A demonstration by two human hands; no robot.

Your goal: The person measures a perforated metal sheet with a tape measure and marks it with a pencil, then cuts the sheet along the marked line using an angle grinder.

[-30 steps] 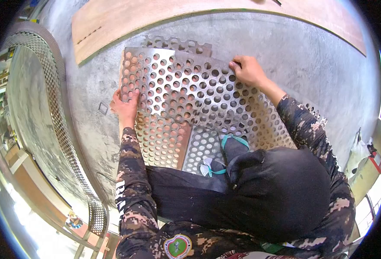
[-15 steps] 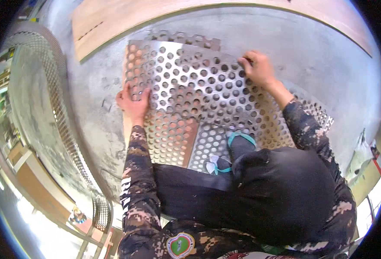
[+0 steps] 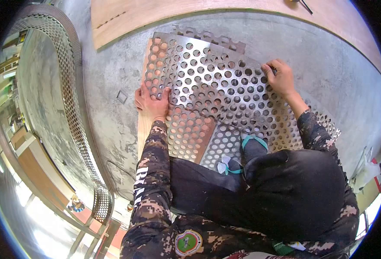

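A shiny perforated metal sheet [image 3: 203, 71] lies before me, its round holes showing a wooden board [image 3: 146, 129] and other perforated metal underneath. My left hand [image 3: 153, 105] is closed over the sheet's left edge, thumb on top; some of its fingertips are hidden. At the upper right corner, my right hand [image 3: 282, 80] is curled in a pinch against the sheet's edge. A second perforated piece [image 3: 210, 38] sticks out past the far edge. My feet, in dark socks and sandals with teal straps [image 3: 254, 140], rest at the near side, on or beside lower perforated metal.
A large plywood sheet [image 3: 164, 15] lies on the grey concrete floor [image 3: 108, 77] at the far side, with a dark tool [image 3: 302, 6] on it. A long curved perforated metal strip [image 3: 71, 86] runs along the left. A white bag [image 3: 367, 175] is at the right.
The whole view has shifted, so the sheet and both hands appear further right. My right hand's fingers look more curled at the corner. My left hand keeps its place on the left edge.
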